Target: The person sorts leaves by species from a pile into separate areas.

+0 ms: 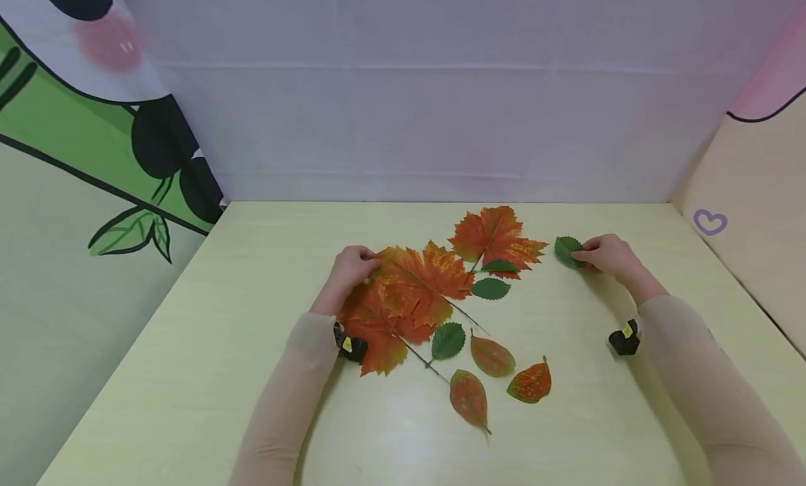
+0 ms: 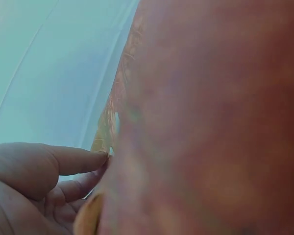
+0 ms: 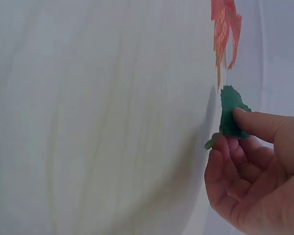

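Observation:
My left hand (image 1: pixel 351 268) pinches the edge of an orange maple leaf (image 1: pixel 418 280) between thumb and fingers. Another orange maple leaf (image 1: pixel 371 322) lies partly under it, below the left wrist. The left wrist view is mostly filled by a blurred reddish leaf surface (image 2: pixel 210 107), with the thumb and fingertips at a leaf's edge. Off to the right, my right hand (image 1: pixel 613 256) holds a small green leaf (image 1: pixel 567 249) by its near end. Its short stem shows below the thumb in the right wrist view, where the green leaf (image 3: pixel 230 110) stands upright.
A third maple leaf (image 1: pixel 494 236) lies at the back, with a green leaf (image 1: pixel 500 266) over its lower edge and another green leaf (image 1: pixel 491 288) close by. Nearer are a round green leaf (image 1: pixel 448 341) and reddish leaves (image 1: pixel 491 355). A pale cloth wall (image 1: pixel 441 136) borders the table (image 1: pixel 264 262).

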{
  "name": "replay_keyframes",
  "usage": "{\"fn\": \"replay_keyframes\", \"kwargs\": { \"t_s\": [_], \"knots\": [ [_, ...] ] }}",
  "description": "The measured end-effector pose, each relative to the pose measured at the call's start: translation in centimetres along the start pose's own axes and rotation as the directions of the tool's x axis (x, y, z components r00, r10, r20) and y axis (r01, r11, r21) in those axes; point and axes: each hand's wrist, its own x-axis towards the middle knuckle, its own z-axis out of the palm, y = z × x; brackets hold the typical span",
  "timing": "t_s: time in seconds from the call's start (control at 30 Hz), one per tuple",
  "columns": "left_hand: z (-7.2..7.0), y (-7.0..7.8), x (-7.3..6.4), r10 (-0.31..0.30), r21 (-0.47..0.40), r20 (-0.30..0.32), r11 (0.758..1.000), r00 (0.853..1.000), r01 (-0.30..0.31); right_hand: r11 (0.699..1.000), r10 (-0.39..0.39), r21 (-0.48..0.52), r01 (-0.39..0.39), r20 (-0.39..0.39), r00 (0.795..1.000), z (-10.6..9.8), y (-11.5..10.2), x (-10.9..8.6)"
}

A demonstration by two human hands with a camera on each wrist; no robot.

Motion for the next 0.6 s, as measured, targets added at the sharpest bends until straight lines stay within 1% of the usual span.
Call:
{"fn": "replay_keyframes", "kwargs": {
  "t_s": [0.17,0.37,0.5,0.6],
  "knots": [
    [0.1,-0.2,0.1,-0.014,-0.020,0.003,1.000,1.000,0.015,0.995,0.047,0.086,-0.043,-0.037,0.998,-1.2,1.6,1.2],
    [0.1,-0.3,0.3,-0.031,-0.039,0.008,0.999,0.999,0.031,0.980,0.123,0.167,-0.109,-0.074,0.990,-2.2,3.1,3.1],
    [0.2,-0.3,0.3,-0.035,-0.055,0.010,0.998,0.999,0.035,0.971,0.180,0.177,-0.159,-0.105,0.978,-2.5,3.6,3.8],
    [0.2,-0.3,0.3,-0.033,-0.064,0.014,0.997,0.999,0.034,0.969,0.202,0.171,-0.178,-0.134,0.970,-2.7,3.9,4.0]
  ]
}}
